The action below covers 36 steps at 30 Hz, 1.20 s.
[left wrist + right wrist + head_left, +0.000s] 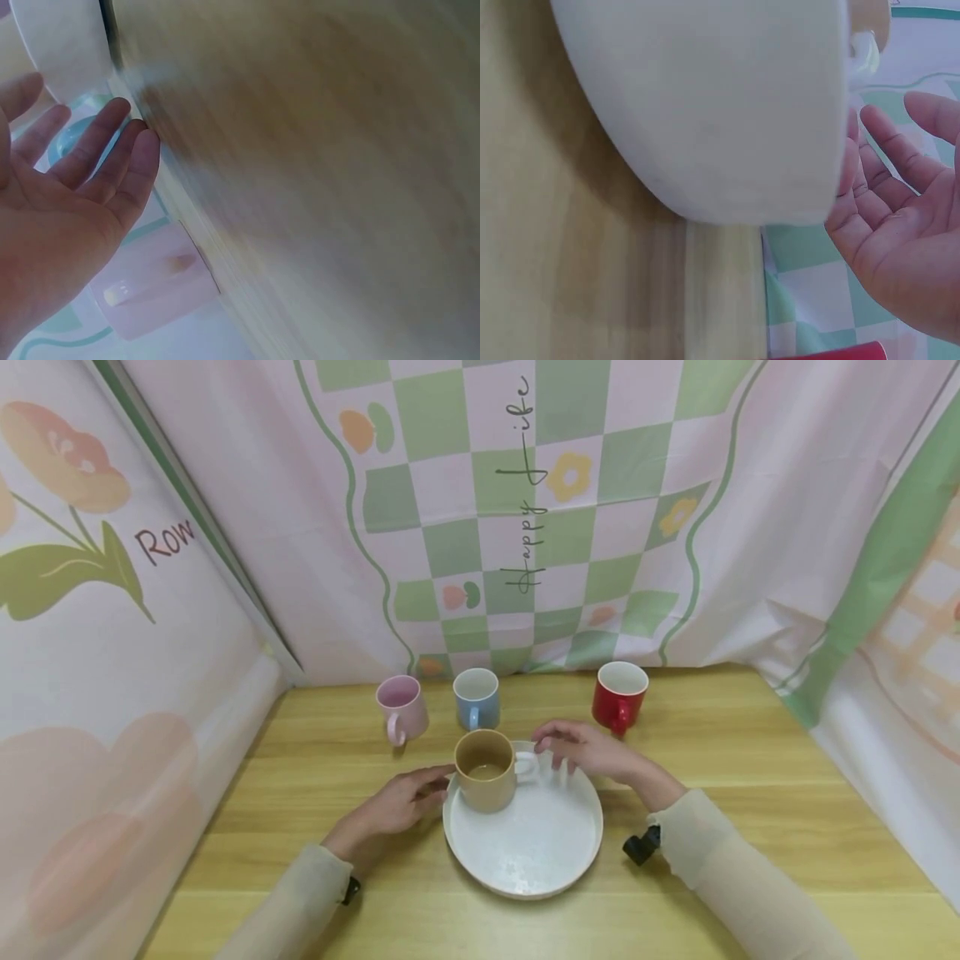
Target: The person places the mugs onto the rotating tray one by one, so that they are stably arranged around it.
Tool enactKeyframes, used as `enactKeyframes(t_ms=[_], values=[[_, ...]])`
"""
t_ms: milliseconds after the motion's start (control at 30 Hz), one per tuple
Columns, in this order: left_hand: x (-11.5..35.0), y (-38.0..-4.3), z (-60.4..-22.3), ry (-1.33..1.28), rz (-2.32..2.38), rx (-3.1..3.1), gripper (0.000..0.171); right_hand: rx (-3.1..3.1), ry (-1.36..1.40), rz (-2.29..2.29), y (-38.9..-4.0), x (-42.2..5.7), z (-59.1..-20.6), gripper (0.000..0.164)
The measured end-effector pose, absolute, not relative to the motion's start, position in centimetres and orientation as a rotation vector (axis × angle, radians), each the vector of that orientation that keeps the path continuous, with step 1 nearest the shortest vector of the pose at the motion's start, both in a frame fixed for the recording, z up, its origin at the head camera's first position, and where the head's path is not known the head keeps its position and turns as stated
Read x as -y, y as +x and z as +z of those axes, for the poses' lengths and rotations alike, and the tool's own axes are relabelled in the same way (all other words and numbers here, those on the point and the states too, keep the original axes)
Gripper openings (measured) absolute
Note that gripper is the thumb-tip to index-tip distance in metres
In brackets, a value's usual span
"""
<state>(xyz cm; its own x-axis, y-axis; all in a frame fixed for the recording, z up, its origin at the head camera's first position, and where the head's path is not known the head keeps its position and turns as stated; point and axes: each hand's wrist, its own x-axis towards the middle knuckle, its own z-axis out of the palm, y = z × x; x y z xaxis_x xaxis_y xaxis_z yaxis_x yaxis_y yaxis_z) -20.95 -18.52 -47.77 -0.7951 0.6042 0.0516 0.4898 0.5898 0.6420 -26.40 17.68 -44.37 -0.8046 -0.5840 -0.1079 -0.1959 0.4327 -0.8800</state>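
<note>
A tan mug with a white handle [484,777] stands upright on the left part of a round white tray [536,860]. Beside the tray's left rim is my left hand [396,802], its fingertips close to the mug; whether they touch cannot be made out. In the left wrist view, that hand [71,180] has loosely extended fingers and an empty palm. My right hand [588,750] hovers at the tray's far right rim, fingers slightly bent, near the mug's handle. The right wrist view shows this hand [900,202] holding nothing beside the tray wall [705,112].
Behind the tray stand a pink mug [402,710], a light blue mug [477,700] and a red mug [619,696], the red one near my right hand. Patterned cloth [510,527] hangs along the back of the wooden table [300,793] and at both sides.
</note>
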Motion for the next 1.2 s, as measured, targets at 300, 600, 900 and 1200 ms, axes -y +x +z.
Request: enactKeyframes(t_ms=[300,600,900,1200], values=[[18.6,-20.9,-47.6,0.873,1.003,-2.610,0.046,-2.278,-0.623,-1.424,-26.8,-19.0,-43.9,0.043],[18.5,-20.8,-47.3,0.887,0.981,-2.618,0.049,-2.276,-0.608,-1.485,-26.5,-19.9,-43.8,0.042],[18.6,-21.0,-47.5,0.881,0.967,-2.639,0.045,-2.272,-0.561,-1.520,-26.5,-21.0,-43.6,0.044],[18.5,-21.0,-47.6,0.904,0.943,-2.649,0.048,-2.276,-0.557,-1.546,-26.5,-21.8,-43.8,0.045]])
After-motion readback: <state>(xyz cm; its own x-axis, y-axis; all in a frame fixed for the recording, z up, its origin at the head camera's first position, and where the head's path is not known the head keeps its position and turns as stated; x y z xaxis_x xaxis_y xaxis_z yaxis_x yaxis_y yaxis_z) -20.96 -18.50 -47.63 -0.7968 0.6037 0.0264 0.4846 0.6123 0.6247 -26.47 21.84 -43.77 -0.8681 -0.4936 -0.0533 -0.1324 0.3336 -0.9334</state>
